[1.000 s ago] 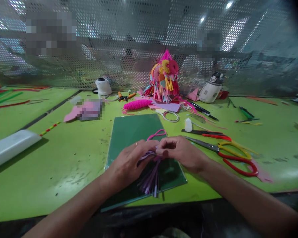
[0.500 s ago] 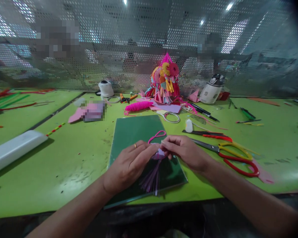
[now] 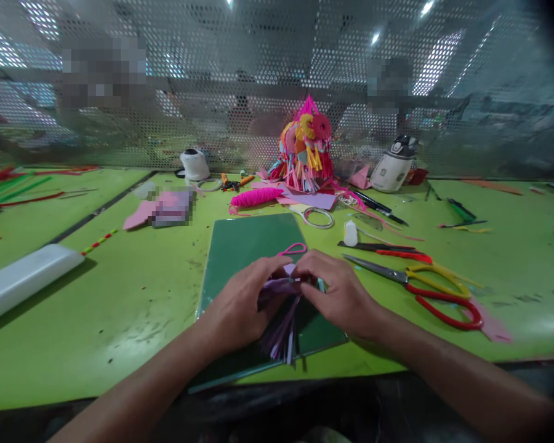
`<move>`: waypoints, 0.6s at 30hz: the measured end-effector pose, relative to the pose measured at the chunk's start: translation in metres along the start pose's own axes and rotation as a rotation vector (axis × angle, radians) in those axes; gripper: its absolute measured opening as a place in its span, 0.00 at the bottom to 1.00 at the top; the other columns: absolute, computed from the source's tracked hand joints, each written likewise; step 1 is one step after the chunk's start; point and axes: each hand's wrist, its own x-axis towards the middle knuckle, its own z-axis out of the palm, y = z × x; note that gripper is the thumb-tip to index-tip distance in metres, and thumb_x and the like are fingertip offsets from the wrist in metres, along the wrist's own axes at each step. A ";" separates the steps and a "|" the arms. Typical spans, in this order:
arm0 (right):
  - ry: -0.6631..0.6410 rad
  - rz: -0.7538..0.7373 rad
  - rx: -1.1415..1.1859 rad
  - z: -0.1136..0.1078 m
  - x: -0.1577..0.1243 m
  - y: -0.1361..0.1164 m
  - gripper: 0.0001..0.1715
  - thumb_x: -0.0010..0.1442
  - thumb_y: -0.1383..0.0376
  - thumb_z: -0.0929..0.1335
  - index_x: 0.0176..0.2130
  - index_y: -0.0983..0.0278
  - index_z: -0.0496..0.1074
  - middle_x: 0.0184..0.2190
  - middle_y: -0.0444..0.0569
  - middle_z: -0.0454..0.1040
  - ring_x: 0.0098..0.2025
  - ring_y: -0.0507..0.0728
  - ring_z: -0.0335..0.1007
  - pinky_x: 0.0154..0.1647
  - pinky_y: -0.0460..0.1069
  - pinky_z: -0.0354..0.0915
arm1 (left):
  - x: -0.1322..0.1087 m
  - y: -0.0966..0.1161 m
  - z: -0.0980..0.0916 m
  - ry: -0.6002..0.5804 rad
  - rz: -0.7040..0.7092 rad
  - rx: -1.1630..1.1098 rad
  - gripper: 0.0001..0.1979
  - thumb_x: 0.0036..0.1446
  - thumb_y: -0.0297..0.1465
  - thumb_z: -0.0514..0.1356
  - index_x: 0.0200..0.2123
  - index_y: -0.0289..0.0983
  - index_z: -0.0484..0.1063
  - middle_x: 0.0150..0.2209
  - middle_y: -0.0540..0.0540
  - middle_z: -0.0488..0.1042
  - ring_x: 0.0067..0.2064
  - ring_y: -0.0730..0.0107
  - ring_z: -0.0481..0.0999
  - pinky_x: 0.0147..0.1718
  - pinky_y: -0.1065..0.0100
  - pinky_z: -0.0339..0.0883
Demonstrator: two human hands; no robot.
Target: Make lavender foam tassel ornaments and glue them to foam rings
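A purple paper tassel (image 3: pixel 284 335) lies over the dark green mat (image 3: pixel 249 240), its fringe strips fanning toward the near edge. At its upper end, a pink cord loop (image 3: pixel 293 248) sticks out beyond my fingers. My left hand (image 3: pixel 242 301) curls around the tassel's purple top from the left, thumb and fingers closed on the paper. From the right, my right hand (image 3: pixel 337 286) pinches the same top part with its fingertips. The point where the fingertips meet the paper is partly hidden. A bit of pale blue paper shows beside my right fingers.
Scissors with red and yellow handles (image 3: pixel 443 295) lie at the right, close to my right forearm. A pink yarn bundle (image 3: pixel 256 197), a colourful fringed paper figure (image 3: pixel 307 144) and a white bottle (image 3: pixel 394 169) stand farther back. A long white box (image 3: pixel 32 277) is on the left.
My left hand has gone from lying flat over the tassel's top to curling around it. The purple paper now shows between both hands, and my right fingertips have shifted on it.
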 end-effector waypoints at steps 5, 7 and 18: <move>0.004 -0.142 -0.157 -0.001 -0.005 0.000 0.07 0.62 0.71 0.62 0.39 0.64 0.69 0.37 0.52 0.69 0.41 0.57 0.65 0.42 0.52 0.65 | 0.005 0.004 -0.012 -0.145 -0.221 -0.309 0.14 0.60 0.31 0.56 0.50 0.39 0.65 0.41 0.47 0.74 0.41 0.69 0.74 0.41 0.70 0.67; 0.004 -0.161 -0.189 0.000 -0.005 0.000 0.08 0.63 0.72 0.61 0.39 0.64 0.69 0.38 0.53 0.69 0.42 0.57 0.65 0.42 0.52 0.65 | 0.006 0.003 -0.012 -0.182 -0.294 -0.360 0.09 0.60 0.33 0.55 0.42 0.38 0.70 0.37 0.48 0.76 0.38 0.70 0.73 0.39 0.71 0.67; 0.033 -0.021 -0.275 -0.027 -0.010 0.009 0.07 0.61 0.69 0.64 0.39 0.66 0.71 0.36 0.53 0.70 0.40 0.56 0.67 0.42 0.51 0.64 | 0.009 -0.009 -0.010 -0.239 -0.450 -0.498 0.13 0.59 0.38 0.56 0.40 0.38 0.76 0.37 0.47 0.79 0.39 0.64 0.75 0.38 0.68 0.67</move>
